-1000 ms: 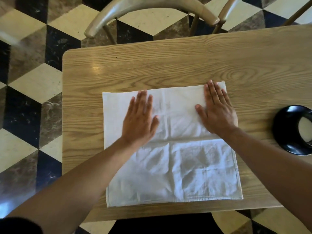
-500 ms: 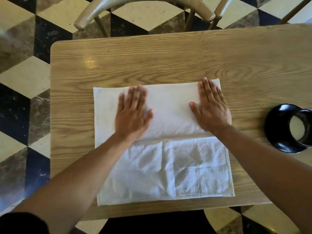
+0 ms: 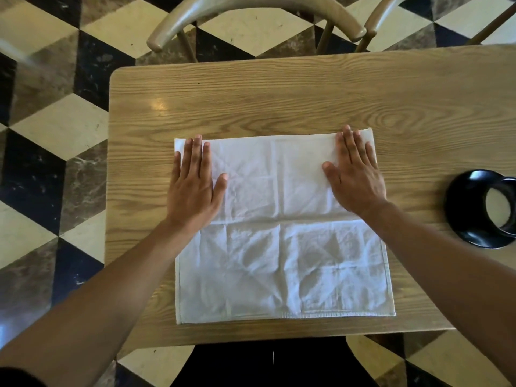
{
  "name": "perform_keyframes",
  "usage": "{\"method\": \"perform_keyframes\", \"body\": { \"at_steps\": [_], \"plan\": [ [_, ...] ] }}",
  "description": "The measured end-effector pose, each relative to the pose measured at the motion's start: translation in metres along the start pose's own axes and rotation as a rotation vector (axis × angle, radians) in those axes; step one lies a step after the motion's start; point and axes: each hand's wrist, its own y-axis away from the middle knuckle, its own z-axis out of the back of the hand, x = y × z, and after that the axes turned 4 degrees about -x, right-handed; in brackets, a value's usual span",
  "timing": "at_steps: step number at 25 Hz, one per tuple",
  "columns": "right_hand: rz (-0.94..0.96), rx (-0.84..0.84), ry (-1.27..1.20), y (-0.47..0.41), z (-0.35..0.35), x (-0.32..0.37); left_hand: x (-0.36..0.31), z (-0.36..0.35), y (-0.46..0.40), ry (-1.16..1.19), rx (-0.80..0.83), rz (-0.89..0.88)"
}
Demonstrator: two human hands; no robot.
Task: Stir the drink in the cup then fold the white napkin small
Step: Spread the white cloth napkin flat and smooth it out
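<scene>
The white napkin [image 3: 282, 247] lies spread flat on the wooden table [image 3: 279, 96], creased into quarters, with a folded band along its far part. My left hand [image 3: 192, 185] presses flat on the napkin's far left corner, fingers straight. My right hand [image 3: 354, 174] presses flat on the far right corner, fingers straight as well. A black cup [image 3: 502, 205] with a pale drink stands on a black saucer [image 3: 463, 219] at the table's right edge, partly cut off by the frame. No spoon or stirrer shows.
Two wooden chair backs [image 3: 257, 12] curve just beyond the table's far edge. A tiled floor [image 3: 50, 129] in black, cream and brown surrounds the table. The napkin's near hem lies close to the table's near edge.
Both hands have slid outward along the napkin's far part, from near its middle to its left and right corners. The camera view has also shifted.
</scene>
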Motion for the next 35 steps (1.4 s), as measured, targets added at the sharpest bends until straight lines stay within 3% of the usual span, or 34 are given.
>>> {"method": "perform_keyframes", "body": {
  "at_steps": [6,11,17,22,31,35],
  "plan": [
    [0.164,-0.091,-0.171,0.060,-0.016,0.124,-0.042,-0.007,0.056,0.059,-0.001,-0.145],
    [0.235,-0.021,-0.130,0.084,-0.054,0.191,-0.004,-0.010,0.084,0.025,-0.085,0.031],
    [0.278,0.005,-0.093,0.084,-0.076,0.230,0.031,-0.016,0.096,-0.052,-0.037,-0.053],
    [0.273,0.035,-0.052,0.085,-0.067,0.210,0.027,-0.014,0.095,-0.040,-0.013,-0.001],
    [-0.002,-0.040,0.024,0.098,-0.025,0.036,0.027,-0.011,0.096,0.010,-0.042,-0.003],
    [-0.088,-0.045,0.010,0.098,-0.016,0.014,0.028,-0.012,0.096,-0.002,-0.028,-0.004]
  ]
}}
